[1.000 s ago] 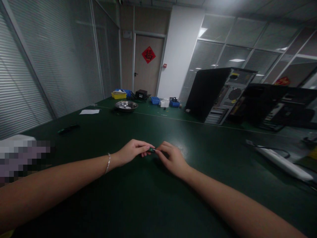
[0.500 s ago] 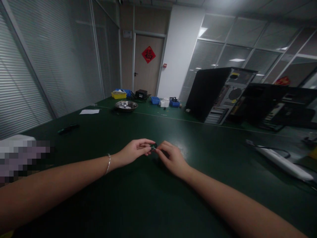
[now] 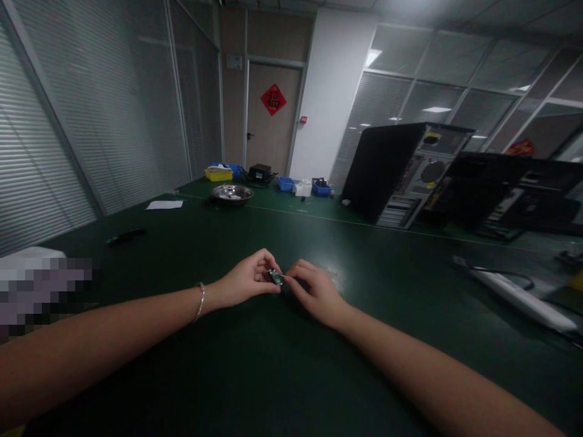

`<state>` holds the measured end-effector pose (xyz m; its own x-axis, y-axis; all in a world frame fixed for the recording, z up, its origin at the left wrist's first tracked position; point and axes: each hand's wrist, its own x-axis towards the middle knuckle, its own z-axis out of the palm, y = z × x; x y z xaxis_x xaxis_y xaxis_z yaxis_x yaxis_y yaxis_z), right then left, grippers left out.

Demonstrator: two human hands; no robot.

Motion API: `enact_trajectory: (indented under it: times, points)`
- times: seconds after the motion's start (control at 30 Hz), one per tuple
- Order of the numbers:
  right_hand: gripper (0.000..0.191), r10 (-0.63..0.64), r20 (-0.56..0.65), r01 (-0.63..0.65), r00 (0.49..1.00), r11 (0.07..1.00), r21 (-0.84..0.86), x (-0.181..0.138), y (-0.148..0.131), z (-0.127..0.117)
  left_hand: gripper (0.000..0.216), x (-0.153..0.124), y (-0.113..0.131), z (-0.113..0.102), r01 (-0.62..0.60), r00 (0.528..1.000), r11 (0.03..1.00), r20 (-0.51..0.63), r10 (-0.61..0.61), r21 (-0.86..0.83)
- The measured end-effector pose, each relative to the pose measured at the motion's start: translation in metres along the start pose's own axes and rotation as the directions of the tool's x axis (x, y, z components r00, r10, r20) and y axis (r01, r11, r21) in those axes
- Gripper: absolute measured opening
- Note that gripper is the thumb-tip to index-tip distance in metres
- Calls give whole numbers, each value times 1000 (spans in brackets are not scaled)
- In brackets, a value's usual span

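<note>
A small green circuit board is held above the dark green table, near the middle of the head view. My left hand grips it between thumb and fingertips, with its face turned toward me. Just to the right, my right hand is closed in a pinch at the board's right edge. A tiny light-coloured bit shows at those right fingertips, too small to name. Both forearms reach in from the lower corners, and a bracelet circles the left wrist.
A steel bowl stands at the back, with blue and yellow bins behind it. A black computer tower is at the back right. A white power strip lies at right. White paper and a dark slim object lie at left.
My left fingers have spread and the circuit board has turned, so more of its green face shows. My right hand has barely moved and stays pinched beside it.
</note>
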<state>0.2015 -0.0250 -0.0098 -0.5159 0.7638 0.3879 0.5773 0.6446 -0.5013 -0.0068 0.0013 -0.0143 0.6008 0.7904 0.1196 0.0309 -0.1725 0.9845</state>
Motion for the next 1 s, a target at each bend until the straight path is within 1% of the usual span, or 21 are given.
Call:
enact_trajectory:
  times: [0.1,0.17,0.23,0.3,0.43,0.63,0.7,0.83,1.0]
  points:
    - [19,9,2,-9,1000,1000,-17,0,0,0,37,0,1,1,14,999,1000,-51,-15,-17]
    - [19,26,-1,-26,1000,999,-31,0,0,0,38,0,2,1,4,998,1000,-61,-6,-23]
    - [19,49,0,-49,999,998,-46,0,0,0,33,1,2,0,-5,998,1000,-67,5,-4]
    - [20,76,0,-76,997,995,-62,0,-1,-1,26,2,1,-2,-6,997,999,-80,9,35]
    - [21,109,-1,-108,994,990,-89,1,-2,-1,28,1,1,-4,-40,995,994,-88,50,105]
    - [20,89,18,-86,996,988,-127,1,2,0,26,-3,0,-3,-102,989,956,-73,126,276]
    - [20,72,19,-69,997,990,-122,1,3,0,26,-3,-1,-2,-103,990,959,-69,125,264]
    - [20,41,9,-40,999,995,-86,0,5,1,27,-2,-1,-2,-67,995,981,-62,79,182]
    - [20,31,5,-31,999,999,-45,-1,4,1,27,-1,-1,-3,-36,998,992,-53,43,122]
